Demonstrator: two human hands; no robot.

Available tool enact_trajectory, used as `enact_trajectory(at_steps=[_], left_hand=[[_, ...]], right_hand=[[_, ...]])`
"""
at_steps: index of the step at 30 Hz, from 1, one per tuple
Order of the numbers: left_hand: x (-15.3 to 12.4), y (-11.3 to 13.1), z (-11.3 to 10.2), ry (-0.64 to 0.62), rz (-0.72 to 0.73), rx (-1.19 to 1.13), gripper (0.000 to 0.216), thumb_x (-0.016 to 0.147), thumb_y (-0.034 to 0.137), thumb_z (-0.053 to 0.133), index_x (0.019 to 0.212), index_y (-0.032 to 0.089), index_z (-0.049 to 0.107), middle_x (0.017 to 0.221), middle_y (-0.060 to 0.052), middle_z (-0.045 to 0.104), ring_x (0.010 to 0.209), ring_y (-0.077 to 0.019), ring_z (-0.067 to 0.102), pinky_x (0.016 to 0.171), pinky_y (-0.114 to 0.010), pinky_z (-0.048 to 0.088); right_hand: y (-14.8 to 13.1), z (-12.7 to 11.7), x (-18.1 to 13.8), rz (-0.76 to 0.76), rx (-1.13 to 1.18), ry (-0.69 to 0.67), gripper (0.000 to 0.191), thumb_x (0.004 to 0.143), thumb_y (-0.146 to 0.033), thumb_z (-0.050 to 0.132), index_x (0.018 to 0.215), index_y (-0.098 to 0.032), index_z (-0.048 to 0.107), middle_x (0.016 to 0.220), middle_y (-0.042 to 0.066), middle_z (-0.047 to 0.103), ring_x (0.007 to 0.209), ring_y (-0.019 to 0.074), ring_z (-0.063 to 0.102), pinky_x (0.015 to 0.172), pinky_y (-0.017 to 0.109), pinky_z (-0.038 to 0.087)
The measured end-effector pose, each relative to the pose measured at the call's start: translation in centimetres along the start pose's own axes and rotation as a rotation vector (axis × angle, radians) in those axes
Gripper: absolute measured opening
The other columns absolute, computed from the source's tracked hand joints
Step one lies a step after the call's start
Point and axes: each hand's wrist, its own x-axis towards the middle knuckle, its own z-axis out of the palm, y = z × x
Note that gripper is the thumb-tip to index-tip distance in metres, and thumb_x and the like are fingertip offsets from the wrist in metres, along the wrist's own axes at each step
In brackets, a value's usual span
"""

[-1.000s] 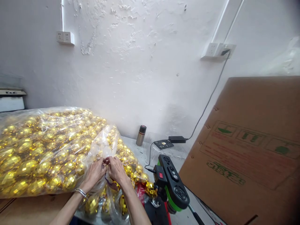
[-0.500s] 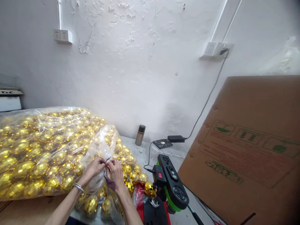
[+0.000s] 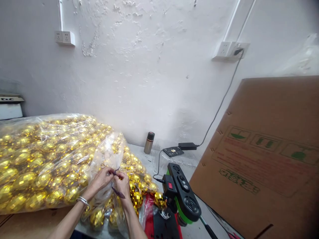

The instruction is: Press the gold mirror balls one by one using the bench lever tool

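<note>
Clear plastic forms the big bag (image 3: 62, 132) lying on the table (image 3: 149, 161), stuffed with gold faceted balls (image 3: 42, 179). At its gathered mouth, near the table's front edge, both hands meet. The left hand (image 3: 99, 181) and the right hand (image 3: 123, 186) each have thumb and fingertips pinched together on a thin purple tie (image 3: 116, 193), whose loose end hangs below the right palm. The tie looks soft, limp and light, best held close to the knot, where a pinch gives control. The film seems slippery and easy to tear, so the bunched neck is the safer place to grip. The balls look light, hard and smooth, and likely to roll if they spill. A cardboard carton (image 3: 269, 132) leaning on the right carries green handling symbols and red lines of print, too blurred to read. Dark letters on a white box (image 3: 10, 105) at the far left cannot be made out either.
</note>
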Motion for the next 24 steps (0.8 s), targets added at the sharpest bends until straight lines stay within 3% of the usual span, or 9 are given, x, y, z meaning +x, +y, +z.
enact_trajectory(at_steps=[4, 8, 12, 15, 19, 24], left_hand=[[-0.4, 0.8, -0.4, 0.005, 0.024, 0.077, 0.022, 0.083, 0.017, 0.057, 0.095, 0.019, 0.076, 0.103, -0.009, 0.083, 0.102, -0.026, 0.077, 0.092, -0.033, 0.056], [-1.5, 2.2, -0.6, 0.004, 0.098, 0.192, 0.027, 0.091, 0.014, 0.052, 0.109, 0.019, 0.072, 0.103, -0.009, 0.082, 0.098, -0.0259, 0.077, 0.088, -0.034, 0.055], [-2.6, 4.0, -0.7, -0.016, 0.228, 0.336, 0.03, 0.098, 0.014, 0.048, 0.112, 0.022, 0.073, 0.112, -0.011, 0.081, 0.107, -0.0271, 0.074, 0.102, -0.04, 0.05], [-2.4, 5.2, -0.6, -0.006, 0.241, 0.529, 0.037, 0.099, 0.011, 0.046, 0.122, 0.022, 0.073, 0.119, -0.013, 0.08, 0.113, -0.0276, 0.074, 0.106, -0.042, 0.048], [-0.9, 6.1, -0.4, 0.006, 0.144, 0.62, 0.032, 0.094, 0.008, 0.048, 0.102, 0.015, 0.077, 0.101, -0.017, 0.083, 0.1, -0.0317, 0.078, 0.099, -0.044, 0.05], [0.7, 6.3, -0.1, 0.027, 0.089, 0.618, 0.032, 0.092, 0.007, 0.048, 0.084, 0.015, 0.077, 0.089, -0.017, 0.082, 0.094, -0.0335, 0.079, 0.095, -0.044, 0.049]], right_hand=[[0.2, -0.7, -0.1, 0.07, 0.102, -0.004, 0.026, 0.102, -0.041, 0.068, 0.111, -0.017, 0.071, 0.11, 0.005, 0.074, 0.095, 0.0174, 0.073, 0.087, 0.038, 0.063], [0.0, -1.2, 0.2, 0.105, 0.184, 0.042, 0.027, 0.102, -0.042, 0.068, 0.111, -0.016, 0.07, 0.11, 0.005, 0.074, 0.098, 0.0183, 0.072, 0.089, 0.039, 0.062], [-0.3, -0.9, 0.9, 0.149, 0.267, 0.036, 0.028, 0.102, -0.042, 0.068, 0.113, -0.016, 0.07, 0.11, 0.005, 0.073, 0.094, 0.0173, 0.072, 0.085, 0.037, 0.063], [-0.3, -0.4, 1.3, 0.176, 0.33, 0.008, 0.029, 0.102, -0.042, 0.068, 0.116, -0.016, 0.069, 0.112, 0.005, 0.073, 0.093, 0.0171, 0.072, 0.082, 0.036, 0.063], [0.0, 0.2, 1.3, 0.191, 0.39, -0.006, 0.03, 0.101, -0.041, 0.069, 0.119, -0.016, 0.068, 0.113, 0.005, 0.073, 0.091, 0.0167, 0.072, 0.08, 0.035, 0.063], [0.3, 0.9, 0.9, 0.179, 0.452, 0.023, 0.027, 0.101, -0.04, 0.069, 0.111, -0.015, 0.069, 0.103, 0.003, 0.073, 0.083, 0.0141, 0.071, 0.073, 0.03, 0.062]])
